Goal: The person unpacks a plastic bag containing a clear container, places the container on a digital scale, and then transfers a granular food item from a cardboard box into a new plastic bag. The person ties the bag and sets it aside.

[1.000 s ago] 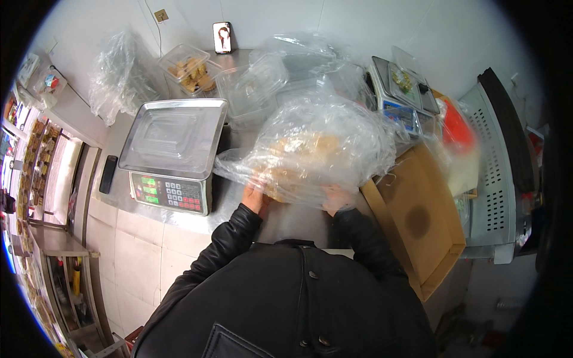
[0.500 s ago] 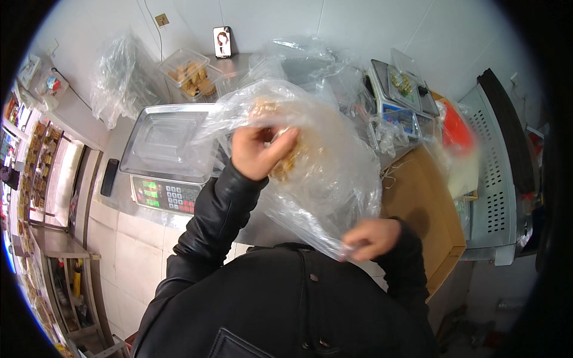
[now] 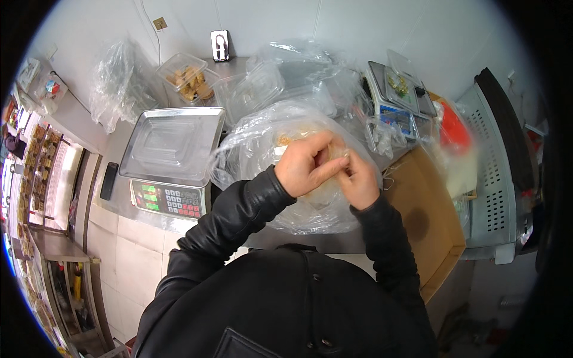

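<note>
My left hand [image 3: 301,167] and my right hand [image 3: 358,179] meet over a large crumpled clear plastic bag [image 3: 307,218] with tan food inside, in front of me on the steel worktop. The fingers of both hands are closed on the bag's gathered plastic near its right part, close together; just what lies between the fingertips is partly hidden. To the left of the bag stands a digital scale [image 3: 167,200] with a steel pan holding a clear empty tray [image 3: 161,140].
Tubs of brown food [image 3: 190,82], stacked clear containers [image 3: 248,92], loose plastic [image 3: 113,83] and a propped phone [image 3: 219,45] line the back. A second scale [image 3: 394,80], an open cardboard box [image 3: 436,256] and a metal appliance [image 3: 495,173] are at right; a black handset [image 3: 108,181] at left.
The bag has been shifted and turned over the worktop. My left hand rose, then moved right; my right hand came up from the lower right, so both now meet on it.
</note>
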The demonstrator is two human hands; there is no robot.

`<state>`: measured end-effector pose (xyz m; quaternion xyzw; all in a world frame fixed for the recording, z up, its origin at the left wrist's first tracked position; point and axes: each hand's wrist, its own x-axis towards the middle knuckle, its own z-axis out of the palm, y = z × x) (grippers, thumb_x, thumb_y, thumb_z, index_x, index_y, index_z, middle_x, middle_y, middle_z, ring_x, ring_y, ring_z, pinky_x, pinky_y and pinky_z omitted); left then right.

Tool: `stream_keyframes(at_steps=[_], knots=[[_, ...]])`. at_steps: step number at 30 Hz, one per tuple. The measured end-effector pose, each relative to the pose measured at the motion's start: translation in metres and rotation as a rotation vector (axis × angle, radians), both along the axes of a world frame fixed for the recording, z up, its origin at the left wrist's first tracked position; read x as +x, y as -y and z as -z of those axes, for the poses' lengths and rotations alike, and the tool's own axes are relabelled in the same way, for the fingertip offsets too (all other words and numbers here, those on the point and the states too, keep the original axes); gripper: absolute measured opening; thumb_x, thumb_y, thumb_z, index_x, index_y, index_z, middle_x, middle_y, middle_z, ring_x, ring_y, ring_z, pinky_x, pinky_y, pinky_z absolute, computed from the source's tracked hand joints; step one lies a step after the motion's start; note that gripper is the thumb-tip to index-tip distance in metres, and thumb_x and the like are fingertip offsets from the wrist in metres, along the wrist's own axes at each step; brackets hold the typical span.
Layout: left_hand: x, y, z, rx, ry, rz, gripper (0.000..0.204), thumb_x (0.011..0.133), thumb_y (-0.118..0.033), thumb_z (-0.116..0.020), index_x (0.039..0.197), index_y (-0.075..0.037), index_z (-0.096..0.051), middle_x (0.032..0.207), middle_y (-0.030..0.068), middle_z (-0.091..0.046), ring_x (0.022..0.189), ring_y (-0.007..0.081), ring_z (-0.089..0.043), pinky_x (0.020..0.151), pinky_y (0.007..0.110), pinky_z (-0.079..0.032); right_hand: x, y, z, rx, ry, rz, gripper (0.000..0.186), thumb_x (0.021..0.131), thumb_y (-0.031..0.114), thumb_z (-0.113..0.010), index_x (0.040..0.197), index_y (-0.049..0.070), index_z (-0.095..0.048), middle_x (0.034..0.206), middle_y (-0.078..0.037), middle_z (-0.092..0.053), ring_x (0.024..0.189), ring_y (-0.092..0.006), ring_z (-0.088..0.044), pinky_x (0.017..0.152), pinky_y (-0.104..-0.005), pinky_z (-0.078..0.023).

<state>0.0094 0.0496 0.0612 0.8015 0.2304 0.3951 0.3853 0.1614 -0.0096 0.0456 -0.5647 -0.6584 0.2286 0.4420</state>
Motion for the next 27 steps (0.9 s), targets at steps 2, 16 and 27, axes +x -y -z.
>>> stream_keyframes(at_steps=[2, 16, 27], knots=[[-0.016, -0.006, 0.008, 0.277, -0.149, -0.086, 0.058, 0.065, -0.019, -0.071, 0.115, -0.008, -0.044, 0.106, 0.0162, -0.049, 0.083, 0.0208, -0.052, 0.067, 0.029, -0.043, 0.01, -0.004, 0.004, -0.037, -0.198, 0.014, 0.016, 0.082, 0.011, -0.053, 0.093, -0.002, -0.052, 0.071, -0.006, -0.055, 0.065, -0.0052, -0.05, 0.058, -0.0221, -0.041], [-0.054, -0.047, 0.029, -0.123, 0.034, -0.236, 0.028, 0.073, -0.017, -0.063, 0.097, -0.005, -0.055, 0.09, 0.0115, -0.057, 0.083, 0.0204, -0.057, 0.067, 0.03, -0.045, 0.038, -0.02, -0.024, 0.208, -0.454, -0.045, 0.021, 0.089, 0.012, -0.04, 0.096, -0.003, -0.053, 0.077, 0.001, -0.052, 0.07, -0.005, -0.045, 0.065, -0.0194, -0.038], [-0.037, -0.051, 0.034, -0.301, 0.258, -0.334, 0.013, 0.078, -0.008, -0.058, 0.089, -0.001, -0.061, 0.077, 0.0108, -0.061, 0.067, 0.0161, -0.059, 0.061, 0.025, -0.046, 0.05, -0.029, -0.029, 0.178, -0.329, -0.028, 0.02, 0.089, 0.011, -0.039, 0.095, -0.002, -0.053, 0.082, -0.001, -0.056, 0.073, -0.0051, -0.048, 0.066, -0.0188, -0.039]])
